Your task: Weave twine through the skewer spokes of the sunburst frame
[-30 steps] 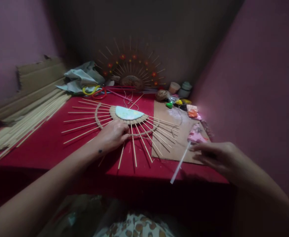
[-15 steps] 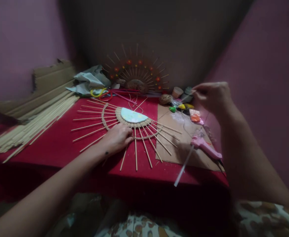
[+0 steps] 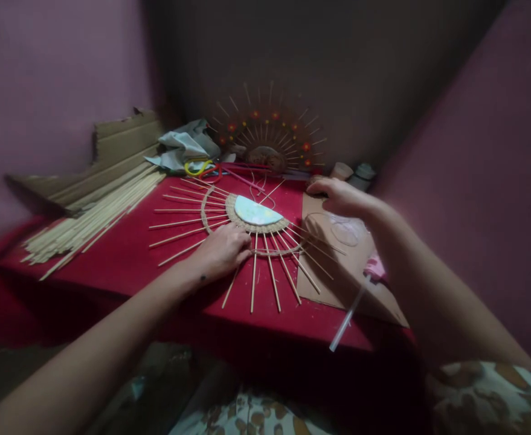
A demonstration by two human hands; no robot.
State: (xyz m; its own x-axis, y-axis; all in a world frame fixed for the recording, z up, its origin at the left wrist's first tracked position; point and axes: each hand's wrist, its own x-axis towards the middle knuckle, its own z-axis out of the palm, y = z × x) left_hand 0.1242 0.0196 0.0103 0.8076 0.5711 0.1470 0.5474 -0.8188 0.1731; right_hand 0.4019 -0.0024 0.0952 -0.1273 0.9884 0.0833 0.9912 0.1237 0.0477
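Note:
A half-round stick sunburst lies on the red tabletop, with a pale blue half-disc at its centre and a woven twine ring across the spokes. My left hand rests on its lower spokes, fingers curled at the twine ring. My right hand reaches palm down over the back of the cardboard sheet, covering the spot at the sheet's far edge; what is under its fingers is hidden. A pink glue gun with a clear glue stick lies on the sheet, partly behind my right forearm.
A bundle of long sticks and cardboard strips fill the left side. Crumpled cloth, yellow and red loops and a finished sunburst with red dots stand at the back wall. Small pots sit back right.
My right hand left the glue gun, rose toward the back right, then came down leftward onto the far edge of the cardboard. The left hand stayed on the sunburst. The view shifted left.

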